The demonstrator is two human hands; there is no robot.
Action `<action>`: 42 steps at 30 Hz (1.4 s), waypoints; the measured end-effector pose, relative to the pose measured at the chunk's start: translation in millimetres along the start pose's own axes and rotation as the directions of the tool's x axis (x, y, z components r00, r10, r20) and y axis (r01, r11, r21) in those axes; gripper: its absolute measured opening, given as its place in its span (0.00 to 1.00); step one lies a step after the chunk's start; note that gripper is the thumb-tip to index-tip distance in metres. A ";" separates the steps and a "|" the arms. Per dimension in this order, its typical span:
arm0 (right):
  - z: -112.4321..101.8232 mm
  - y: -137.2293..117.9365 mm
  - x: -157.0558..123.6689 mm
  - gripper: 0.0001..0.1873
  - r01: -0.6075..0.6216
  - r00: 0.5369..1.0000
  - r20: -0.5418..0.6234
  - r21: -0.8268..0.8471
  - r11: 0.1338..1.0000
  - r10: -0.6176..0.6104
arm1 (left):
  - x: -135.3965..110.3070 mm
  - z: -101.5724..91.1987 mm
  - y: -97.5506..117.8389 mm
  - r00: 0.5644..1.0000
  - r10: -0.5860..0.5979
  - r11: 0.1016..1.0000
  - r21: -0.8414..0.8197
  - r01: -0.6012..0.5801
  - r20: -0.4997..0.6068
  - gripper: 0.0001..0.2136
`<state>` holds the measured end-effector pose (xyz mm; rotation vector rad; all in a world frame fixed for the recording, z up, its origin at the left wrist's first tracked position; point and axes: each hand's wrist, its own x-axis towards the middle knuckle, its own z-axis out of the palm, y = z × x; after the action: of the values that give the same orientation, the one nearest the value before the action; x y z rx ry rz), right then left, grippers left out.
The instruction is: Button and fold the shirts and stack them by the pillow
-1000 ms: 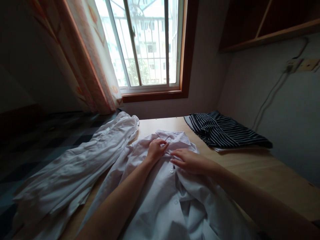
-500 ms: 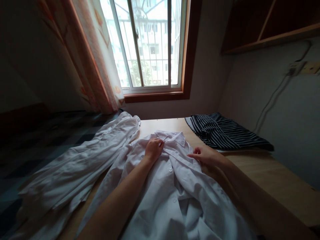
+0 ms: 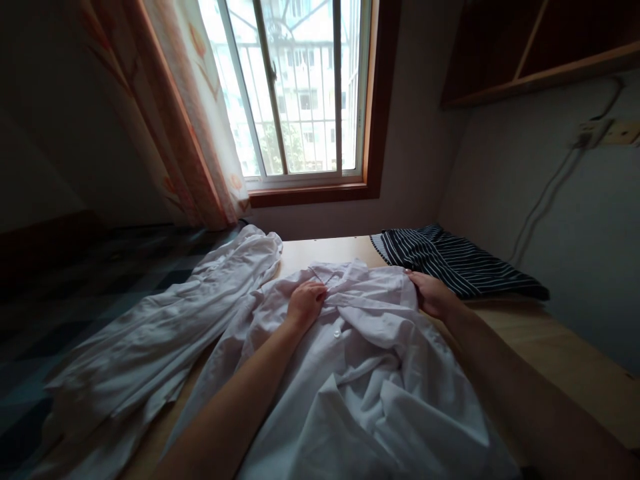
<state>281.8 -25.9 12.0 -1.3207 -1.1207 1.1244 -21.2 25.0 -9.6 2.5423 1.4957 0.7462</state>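
A white button-up shirt (image 3: pixel 345 360) lies front up across the table, its collar toward the window and its body wrinkled. Near the collar, my left hand (image 3: pixel 306 301) is closed on the shirt front, fingers pinching the cloth. At the shirt's right shoulder edge, my right hand (image 3: pixel 431 293) grips the fabric between thumb and fingers, drawing it out to the side. Folds run across the chest between both hands. One button shows below my left hand.
Another white garment (image 3: pixel 185 313) lies to the left, partly over a dark checked cover (image 3: pixel 30 320). A black-and-white striped cloth (image 3: pixel 450 263) rests at the back right of the wooden table (image 3: pixel 545 360). Beyond are a window (image 3: pixel 305 100) and a curtain (image 3: pixel 195 133).
My right hand has moved right and away from me, pulling the shirt's shoulder outward. The collar's right side and chest cloth have shifted and creased. My left hand stays near the collar.
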 end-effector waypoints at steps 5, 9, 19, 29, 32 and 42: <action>-19.8 4.2 10.5 0.15 0.158 0.963 -0.128 -0.441 0.884 -0.236 | -3.4 -2.2 7.3 1.000 0.003 0.999 0.042 -0.003 -0.003 0.12; -36.4 8.7 15.5 0.15 0.267 0.875 -0.018 -0.816 0.513 -0.484 | -2.4 -3.8 12.9 0.999 -0.050 0.992 0.116 0.049 0.011 0.11; -22.6 -8.4 -4.2 0.17 0.491 0.862 0.274 -0.662 0.567 -0.426 | 3.4 -7.8 8.7 0.979 -0.203 0.949 0.243 0.203 -0.025 0.11; -23.3 -24.0 -27.1 0.21 0.319 0.889 0.452 -0.716 0.621 0.065 | 9.1 -9.5 0.4 0.962 -0.268 0.935 0.226 0.272 -0.049 0.12; -31.0 -26.0 -30.5 0.19 0.309 0.866 0.478 -0.744 0.592 0.148 | 8.3 -9.3 1.6 0.964 -0.262 0.936 0.231 0.267 -0.053 0.12; -41.2 -59.6 -50.2 0.27 0.172 0.935 0.355 -0.465 0.869 0.005 | 7.6 -8.9 3.2 0.964 -0.259 0.932 0.249 0.265 -0.055 0.13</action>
<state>314.2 -78.5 74.9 -1.4669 -1.8026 1.0700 -19.7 28.4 1.9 2.4304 2.0051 0.5767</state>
